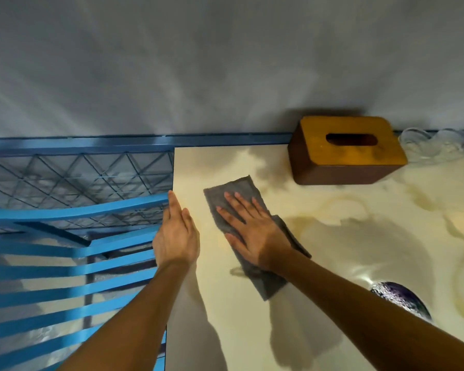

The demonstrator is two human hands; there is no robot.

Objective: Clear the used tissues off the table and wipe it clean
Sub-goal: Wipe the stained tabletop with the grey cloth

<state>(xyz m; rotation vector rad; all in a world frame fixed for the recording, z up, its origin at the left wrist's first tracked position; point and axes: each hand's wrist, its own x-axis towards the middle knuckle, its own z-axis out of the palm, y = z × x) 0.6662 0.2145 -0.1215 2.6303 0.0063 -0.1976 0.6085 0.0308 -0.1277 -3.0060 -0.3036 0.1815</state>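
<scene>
A grey cloth lies flat on the cream marbled table near its far left corner. My right hand presses on the cloth with straight, spread fingers. At the table's left edge my left hand rests with its fingers straight and together, touching the edge. No used tissue is in view.
A wooden tissue box stands at the back by the wall. Clear glass items sit to its right. A dark shiny object lies at the near right. A blue metal rack adjoins the table's left side.
</scene>
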